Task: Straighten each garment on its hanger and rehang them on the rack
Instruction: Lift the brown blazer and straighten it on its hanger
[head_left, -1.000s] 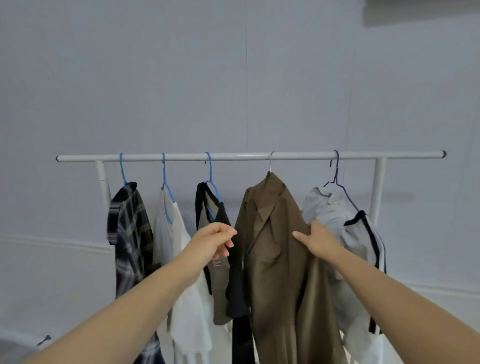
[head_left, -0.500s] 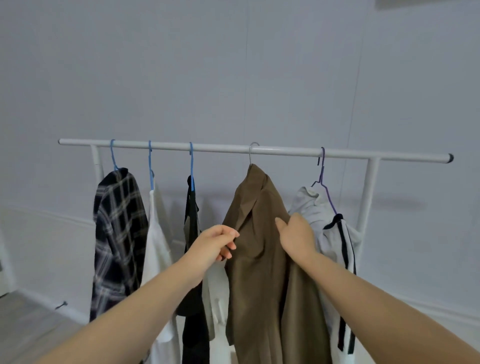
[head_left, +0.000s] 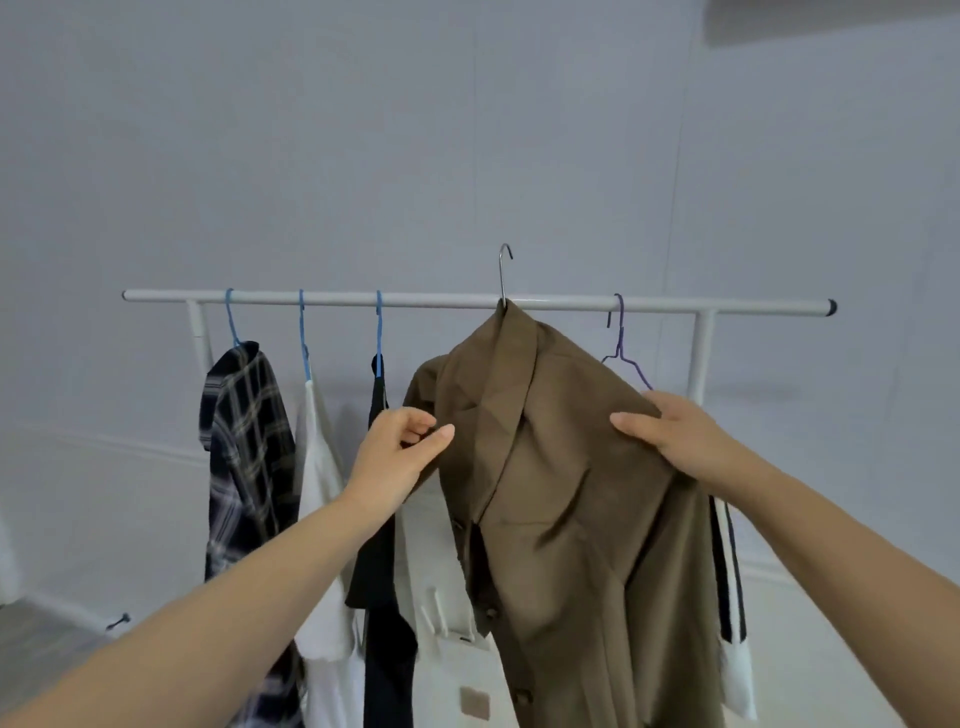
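Hands hold a brown jacket (head_left: 561, 493) lifted off the white rack (head_left: 467, 300): left hand (head_left: 400, 457) pinches one shoulder, right hand (head_left: 675, 436) grips the other; silver hanger hook (head_left: 503, 270) above the rail

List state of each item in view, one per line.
brown shirt: lifted off the rail, held by both hands
silver hanger hook: above the rail, unhooked
plaid shirt: hanging
white garment: hanging
black garment: hanging
purple hanger: hooked on
left hand: pinching shirt
right hand: gripping shirt
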